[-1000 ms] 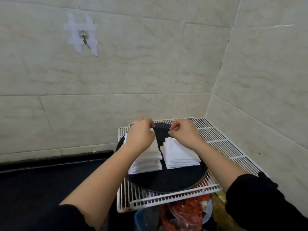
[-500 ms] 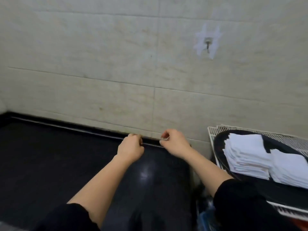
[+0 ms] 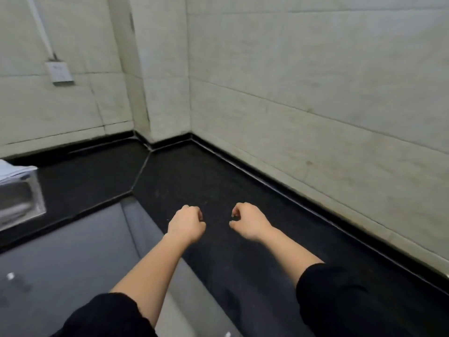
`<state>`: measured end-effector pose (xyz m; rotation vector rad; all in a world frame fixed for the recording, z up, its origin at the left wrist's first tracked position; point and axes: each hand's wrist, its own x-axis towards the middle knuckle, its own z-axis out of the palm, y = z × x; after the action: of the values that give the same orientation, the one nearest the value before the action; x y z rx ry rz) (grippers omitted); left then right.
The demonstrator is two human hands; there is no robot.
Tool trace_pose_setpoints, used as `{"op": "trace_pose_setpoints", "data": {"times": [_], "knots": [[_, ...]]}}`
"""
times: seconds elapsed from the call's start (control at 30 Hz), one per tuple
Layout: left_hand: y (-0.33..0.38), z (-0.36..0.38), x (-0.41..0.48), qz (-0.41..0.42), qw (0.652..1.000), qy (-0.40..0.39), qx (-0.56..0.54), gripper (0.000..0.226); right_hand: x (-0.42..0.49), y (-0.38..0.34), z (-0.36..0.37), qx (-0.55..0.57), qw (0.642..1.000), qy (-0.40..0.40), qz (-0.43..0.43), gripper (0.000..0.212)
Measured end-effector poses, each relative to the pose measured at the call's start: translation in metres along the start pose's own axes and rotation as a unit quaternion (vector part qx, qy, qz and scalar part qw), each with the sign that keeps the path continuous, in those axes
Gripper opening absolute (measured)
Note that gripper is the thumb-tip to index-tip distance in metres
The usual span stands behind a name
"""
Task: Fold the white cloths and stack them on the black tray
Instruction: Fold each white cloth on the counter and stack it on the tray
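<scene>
1. Two grips hover over the black bench [image 3: 218, 181]. The left grip [image 3: 187, 223] and the right grip [image 3: 247, 221] are both clenched, and no cloth shows in them.
2. The black tray is not in view. A white pile [image 3: 11, 171] at the left edge may be the cloths, but I cannot tell.
3. Such cloth is probably light, soft and limp. I would pinch two neighbouring corners so that it hangs flat for folding.
</scene>
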<state>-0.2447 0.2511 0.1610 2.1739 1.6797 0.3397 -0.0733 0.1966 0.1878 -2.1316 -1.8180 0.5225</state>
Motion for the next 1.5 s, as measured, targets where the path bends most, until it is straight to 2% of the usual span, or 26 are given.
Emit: {"op": "trace_pose_setpoints", "data": {"times": [0.3, 0.6, 1.03, 1.13, 1.27, 1.5], "knots": [[-0.159, -0.057, 0.059, -0.137, 0.990, 0.027, 0.022, 0.026, 0.135, -0.140, 0.079, -0.024, 0.989, -0.083, -0.123, 0.029], [-0.288, -0.121, 0.156, -0.239, 0.967, 0.090, -0.001, 0.030, 0.295, -0.266, 0.141, -0.043, 0.970, -0.141, -0.192, 0.025], [-0.455, -0.187, 0.223, -0.332, 0.925, 0.181, -0.031, 0.035, 0.419, -0.433, 0.229, -0.091, 0.938, -0.190, -0.275, 0.036], [-0.501, -0.198, 0.239, -0.352, 0.917, 0.183, -0.035, 0.036, 0.442, -0.474, 0.253, -0.089, 0.933, -0.199, -0.285, 0.041], [-0.577, -0.220, 0.268, -0.373, 0.910, 0.178, -0.032, 0.035, 0.485, -0.537, 0.293, -0.086, 0.929, -0.206, -0.294, 0.038], [-0.701, -0.241, 0.312, -0.394, 0.909, 0.132, -0.016, 0.036, 0.550, -0.623, 0.362, -0.095, 0.917, -0.248, -0.298, 0.036]]}}
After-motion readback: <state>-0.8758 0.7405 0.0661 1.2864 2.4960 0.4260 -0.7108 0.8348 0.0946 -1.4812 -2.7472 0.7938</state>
